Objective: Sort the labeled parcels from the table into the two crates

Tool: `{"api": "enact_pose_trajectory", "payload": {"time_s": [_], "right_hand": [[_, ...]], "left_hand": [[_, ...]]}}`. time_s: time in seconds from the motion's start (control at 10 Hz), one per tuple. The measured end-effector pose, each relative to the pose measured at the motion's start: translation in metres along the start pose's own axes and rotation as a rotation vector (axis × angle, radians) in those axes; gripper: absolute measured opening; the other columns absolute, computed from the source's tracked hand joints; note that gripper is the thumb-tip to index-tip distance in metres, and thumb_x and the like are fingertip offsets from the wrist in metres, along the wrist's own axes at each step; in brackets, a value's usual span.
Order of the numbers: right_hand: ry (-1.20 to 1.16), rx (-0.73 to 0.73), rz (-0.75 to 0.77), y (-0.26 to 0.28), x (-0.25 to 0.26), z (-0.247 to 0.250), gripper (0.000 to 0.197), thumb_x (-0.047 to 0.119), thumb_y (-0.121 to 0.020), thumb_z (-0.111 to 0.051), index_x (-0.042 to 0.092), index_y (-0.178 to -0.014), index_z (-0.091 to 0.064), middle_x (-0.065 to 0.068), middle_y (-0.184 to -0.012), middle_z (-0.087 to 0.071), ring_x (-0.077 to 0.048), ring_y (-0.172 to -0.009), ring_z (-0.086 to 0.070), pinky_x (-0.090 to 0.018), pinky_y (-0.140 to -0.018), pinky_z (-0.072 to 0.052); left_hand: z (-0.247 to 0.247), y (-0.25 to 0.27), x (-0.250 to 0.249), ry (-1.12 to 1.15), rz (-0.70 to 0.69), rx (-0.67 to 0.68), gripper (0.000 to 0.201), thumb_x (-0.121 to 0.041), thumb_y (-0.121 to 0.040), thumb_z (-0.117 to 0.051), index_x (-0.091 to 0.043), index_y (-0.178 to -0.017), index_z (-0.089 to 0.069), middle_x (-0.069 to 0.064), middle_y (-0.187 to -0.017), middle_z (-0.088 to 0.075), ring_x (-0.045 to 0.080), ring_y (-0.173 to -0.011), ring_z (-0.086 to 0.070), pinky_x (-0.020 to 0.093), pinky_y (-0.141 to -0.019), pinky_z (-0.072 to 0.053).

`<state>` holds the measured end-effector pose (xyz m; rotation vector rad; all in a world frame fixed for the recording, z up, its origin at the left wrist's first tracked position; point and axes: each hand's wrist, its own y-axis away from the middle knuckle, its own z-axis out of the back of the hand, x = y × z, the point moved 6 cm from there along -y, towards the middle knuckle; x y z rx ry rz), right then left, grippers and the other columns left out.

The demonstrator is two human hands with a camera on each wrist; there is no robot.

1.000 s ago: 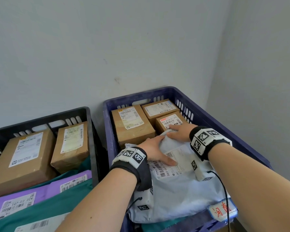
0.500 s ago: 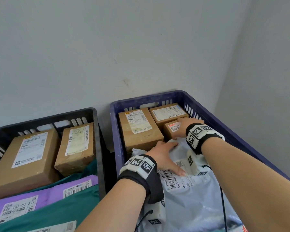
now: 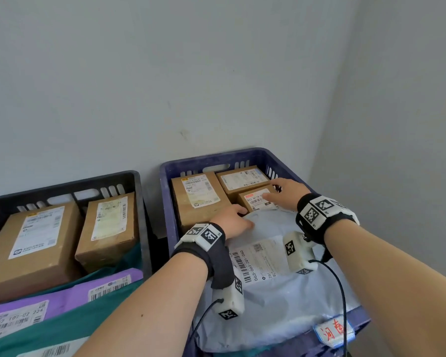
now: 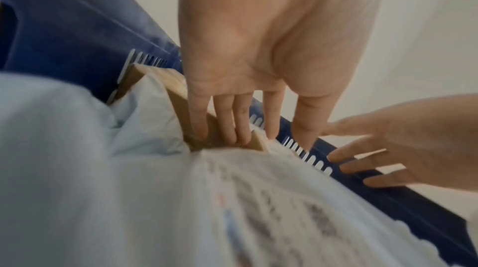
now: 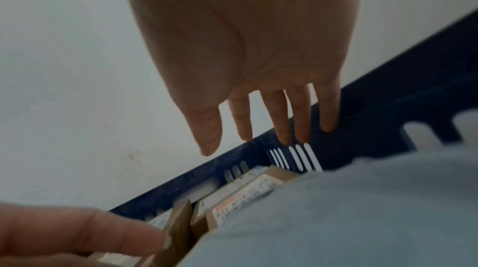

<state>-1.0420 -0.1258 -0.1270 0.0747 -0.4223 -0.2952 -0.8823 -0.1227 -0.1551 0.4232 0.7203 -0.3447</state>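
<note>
Since the earlier frame both hands had slid off the shipping label toward the far end of the blue crate, and the right hand had gone from the pale grey poly mailer to the small cardboard box behind it. That hand lay released, fingers straight, resting on or just above the box; which, I could not tell. The left hand was also unclenched, its fingers extended and pressing into the gap where the mailer's far edge met the large cardboard box. The mailer lay inside the blue crate, covering its near half and spilling over the near rim.

In my judgement the overhang was the risk: the soft bag was unsupported at the near rim, so a push from the far end could slide it out. Fingers wedged against the boxes could also catch the film and crumple its label. The black crate stood just beside, to the left, holding its own parcels.
</note>
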Motion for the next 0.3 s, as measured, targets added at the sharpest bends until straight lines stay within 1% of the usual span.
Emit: {"api": "enact_pose_trajectory", "payload": {"time_s": [0.1,0.2,0.3], "right_hand": [[0.033,-0.027,0.009,0.009,-0.005,0.017,0.032,0.030,-0.094,-0.053,0.022,-0.124,-0.062,-0.002,-0.129,-0.061,-0.019,-0.105,-0.059,-0.030,-0.092,-0.048],[-0.034,-0.025,0.006,0.014,-0.013,0.026,0.025,0.022,-0.093,-0.055,0.024,-0.113,-0.069,-0.001,-0.120,-0.065,-0.020,-0.105,-0.060,-0.026,-0.088,-0.047],[-0.113,-0.058,0.022,0.020,-0.017,0.036,0.026,0.015,-0.093,-0.054,0.022,-0.112,-0.071,-0.002,-0.121,-0.065,-0.021,-0.109,-0.059,-0.028,-0.096,-0.045]], "left_hand": [[0.014,0.000,-0.010,-0.012,-0.012,-0.051,0.042,-0.017,-0.092,-0.060,-0.012,-0.133,-0.055,0.007,-0.138,-0.052,0.023,-0.125,-0.049,0.025,-0.098,-0.038],[0.030,0.003,-0.021,-0.023,-0.070,-0.134,0.028,-0.011,-0.094,-0.055,-0.010,-0.120,-0.065,0.005,-0.132,-0.057,0.022,-0.122,-0.051,0.022,-0.090,-0.037],[0.042,0.010,-0.027,-0.003,-0.076,-0.173,0.025,-0.010,-0.094,-0.053,-0.010,-0.115,-0.068,0.006,-0.129,-0.060,0.022,-0.120,-0.052,0.023,-0.089,-0.037]]}}
